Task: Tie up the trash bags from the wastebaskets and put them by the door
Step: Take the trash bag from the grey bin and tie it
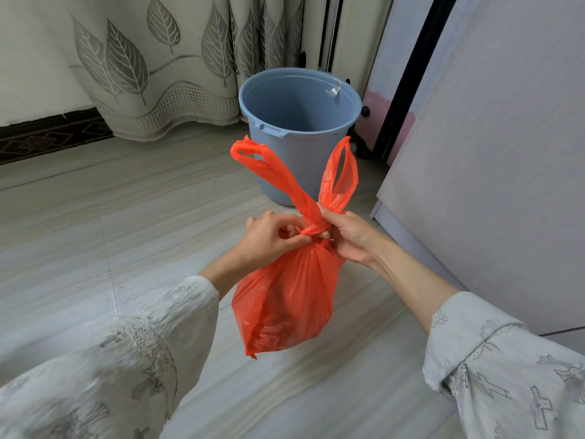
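An orange plastic trash bag (pixel 285 305) hangs in the air in front of me, bulging with dark contents. Its two handle loops stick up above a knot at the neck, one leaning left and one to the right. My left hand (pixel 269 237) pinches the neck at the knot from the left. My right hand (pixel 346 237) grips the knot from the right. Behind the bag stands the blue wastebasket (pixel 299 122), upright on the floor, with no bag inside it.
A leaf-patterned curtain (pixel 152 64) hangs at the back left. A pale cabinet side (pixel 493 172) fills the right. A pink wheeled thing (pixel 376 122) stands between wastebasket and cabinet. Pale striped floor tiles (pixel 95 232) stretch left and below. No door is in view.
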